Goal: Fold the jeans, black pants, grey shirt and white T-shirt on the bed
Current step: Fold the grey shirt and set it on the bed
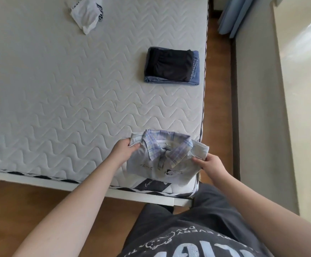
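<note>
Quilted grey-white mattress fabric is covering the bed (67, 93), with a wooden floor (21, 199) showing below its near edge and along its right side, where a pale wall and blue curtain (234, 15) are standing. Far back on the left, the white T-shirt (86, 13) is lying crumpled. Further right, the folded black pants (169, 64) are resting on the folded jeans (169, 81) near the bed's right edge. At the near corner, the left hand (126, 150) is pinching the left edge of the folded grey shirt (162, 164), while the right hand (209, 164) is gripping its right edge.
</note>
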{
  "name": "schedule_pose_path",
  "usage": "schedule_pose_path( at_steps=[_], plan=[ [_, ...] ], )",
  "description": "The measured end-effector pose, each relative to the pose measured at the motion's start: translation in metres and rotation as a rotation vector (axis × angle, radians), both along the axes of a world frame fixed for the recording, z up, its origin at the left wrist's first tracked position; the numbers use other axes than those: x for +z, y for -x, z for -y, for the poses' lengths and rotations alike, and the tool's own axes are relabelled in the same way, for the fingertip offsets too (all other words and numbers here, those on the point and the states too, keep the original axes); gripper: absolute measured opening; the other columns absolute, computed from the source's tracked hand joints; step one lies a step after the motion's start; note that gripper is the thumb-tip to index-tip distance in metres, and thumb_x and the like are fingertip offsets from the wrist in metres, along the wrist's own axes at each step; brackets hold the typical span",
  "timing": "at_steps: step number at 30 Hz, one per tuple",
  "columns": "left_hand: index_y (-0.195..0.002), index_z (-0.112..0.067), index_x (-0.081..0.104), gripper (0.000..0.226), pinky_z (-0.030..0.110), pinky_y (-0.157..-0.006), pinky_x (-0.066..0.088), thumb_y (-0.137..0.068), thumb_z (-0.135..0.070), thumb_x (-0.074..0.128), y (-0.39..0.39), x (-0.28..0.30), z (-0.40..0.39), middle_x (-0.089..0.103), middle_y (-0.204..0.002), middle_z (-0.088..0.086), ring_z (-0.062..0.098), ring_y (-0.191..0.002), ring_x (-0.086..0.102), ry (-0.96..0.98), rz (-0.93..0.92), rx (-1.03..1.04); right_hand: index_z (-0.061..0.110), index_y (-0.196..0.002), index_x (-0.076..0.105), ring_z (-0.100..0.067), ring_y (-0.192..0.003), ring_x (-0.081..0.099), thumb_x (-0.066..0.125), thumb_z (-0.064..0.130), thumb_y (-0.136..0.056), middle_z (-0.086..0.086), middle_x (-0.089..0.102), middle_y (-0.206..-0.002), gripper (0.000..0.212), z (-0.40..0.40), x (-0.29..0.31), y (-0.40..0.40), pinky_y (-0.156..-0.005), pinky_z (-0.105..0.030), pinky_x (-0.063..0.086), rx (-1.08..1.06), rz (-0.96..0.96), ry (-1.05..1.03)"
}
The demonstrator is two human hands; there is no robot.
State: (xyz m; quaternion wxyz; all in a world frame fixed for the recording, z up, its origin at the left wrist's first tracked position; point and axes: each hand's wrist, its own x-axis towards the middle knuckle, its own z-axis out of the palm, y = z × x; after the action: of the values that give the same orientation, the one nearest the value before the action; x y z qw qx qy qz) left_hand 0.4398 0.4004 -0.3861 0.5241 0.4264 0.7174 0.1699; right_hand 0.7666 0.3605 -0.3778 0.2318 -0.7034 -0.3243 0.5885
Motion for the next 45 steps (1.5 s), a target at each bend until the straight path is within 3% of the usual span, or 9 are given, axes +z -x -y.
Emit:
schedule_pose_path(
  at_steps=[6, 10, 18, 24, 30, 36, 40, 43, 45],
  plan=[
    [-0.093, -0.022, 0.073, 0.005, 0.033, -0.082, 0.051, -0.09, -0.024, 0.068, -0.012, -0.031, -0.06, 0.075, -0.097, 0.006, 0.018, -0.086, 0.068, 0.006, -0.042, 0.052, 0.025, -0.084, 0.073, -0.002, -0.075, 0.068, 0.073, 0.016, -0.086, 0.011, 0.075, -0.08, 0.009, -0.066, -0.021, -0.017, -0.061, -0.013, 0.048, 0.038, 0.056, 0.006],
    [-0.098, -0.016, 0.073, 0.011, 0.038, -0.091, 0.051, -0.09, -0.022, 0.068, -0.018, -0.057, -0.106, 0.074, -0.099, 0.007, 0.024, -0.095, 0.069, 0.044, -0.084, 0.06, 0.018, -0.084, 0.073, -0.002, -0.064, 0.066, 0.071, 0.015, -0.087, 0.008, 0.074, -0.074, 0.006, -0.114, -0.048, -0.033, -0.054, -0.014, 0.047, 0.056, 0.077, 0.019],
    [-0.102, -0.018, 0.073, 0.014, 0.037, -0.089, 0.051, -0.09, -0.021, 0.068, -0.025, -0.115, -0.202, 0.074, -0.098, 0.004, 0.022, -0.094, 0.068, 0.058, -0.145, 0.134, 0.021, -0.083, 0.075, -0.015, -0.077, 0.065, 0.075, 0.02, -0.085, -0.002, 0.076, -0.084, 0.003, -0.239, -0.118, -0.056, -0.074, -0.032, 0.051, 0.195, 0.145, 0.017],
    [-0.093, -0.023, 0.072, 0.007, 0.029, -0.075, 0.048, -0.089, -0.019, 0.068, -0.023, -0.157, -0.266, 0.07, -0.086, -0.006, 0.019, -0.088, 0.068, 0.023, -0.206, 0.145, 0.025, -0.079, 0.074, 0.005, -0.053, 0.055, 0.075, 0.025, -0.084, 0.016, 0.069, -0.062, 0.005, -0.307, -0.161, -0.053, -0.045, -0.011, 0.037, 0.257, 0.212, -0.041],
    [-0.096, -0.009, 0.073, 0.014, 0.045, -0.087, 0.054, -0.083, -0.013, 0.075, -0.016, -0.197, -0.318, 0.074, -0.096, 0.011, 0.027, -0.091, 0.069, 0.032, -0.166, 0.127, 0.021, -0.079, 0.072, -0.016, -0.059, 0.056, 0.074, 0.037, -0.08, 0.001, 0.069, -0.069, 0.017, -0.347, -0.209, -0.058, -0.049, -0.026, 0.038, 0.328, 0.418, -0.006],
    [-0.085, -0.013, 0.07, 0.008, 0.038, -0.076, 0.054, -0.083, -0.018, 0.075, -0.022, -0.225, -0.354, 0.073, -0.09, 0.01, 0.022, -0.081, 0.065, -0.028, -0.245, 0.141, 0.015, -0.074, 0.069, -0.016, -0.053, 0.048, 0.074, 0.037, -0.08, 0.002, 0.06, -0.06, 0.023, -0.378, -0.236, -0.057, -0.045, -0.025, 0.031, 0.325, 0.476, -0.006],
    [-0.109, -0.014, 0.064, 0.03, 0.041, -0.087, 0.054, -0.083, -0.024, 0.076, -0.022, -0.236, -0.358, 0.07, -0.102, 0.005, 0.025, -0.094, 0.067, -0.015, -0.233, 0.185, 0.009, -0.074, 0.064, -0.018, -0.055, 0.046, 0.069, 0.032, -0.084, 0.002, 0.056, -0.061, 0.026, -0.393, -0.242, -0.059, -0.047, -0.026, 0.028, 0.28, 0.519, -0.047],
    [-0.132, -0.013, 0.049, 0.061, 0.04, -0.096, 0.051, -0.081, -0.03, 0.078, -0.018, -0.241, -0.339, 0.065, -0.113, 0.002, 0.022, -0.103, 0.064, 0.08, -0.174, 0.211, 0.021, -0.1, 0.065, -0.016, -0.064, 0.063, 0.062, 0.04, -0.09, 0.007, 0.067, -0.084, 0.021, -0.384, -0.244, -0.06, -0.05, -0.025, 0.037, 0.253, 0.482, -0.001],
    [-0.131, -0.009, 0.049, 0.061, 0.042, -0.097, 0.051, -0.082, -0.031, 0.077, -0.012, -0.243, -0.319, 0.067, -0.115, 0.007, 0.023, -0.103, 0.065, 0.129, -0.163, 0.211, 0.024, -0.112, 0.06, -0.019, -0.073, 0.067, 0.061, 0.048, -0.09, 0.007, 0.067, -0.094, 0.032, -0.367, -0.246, -0.06, -0.053, -0.027, 0.043, 0.216, 0.443, 0.069]
  ],
)
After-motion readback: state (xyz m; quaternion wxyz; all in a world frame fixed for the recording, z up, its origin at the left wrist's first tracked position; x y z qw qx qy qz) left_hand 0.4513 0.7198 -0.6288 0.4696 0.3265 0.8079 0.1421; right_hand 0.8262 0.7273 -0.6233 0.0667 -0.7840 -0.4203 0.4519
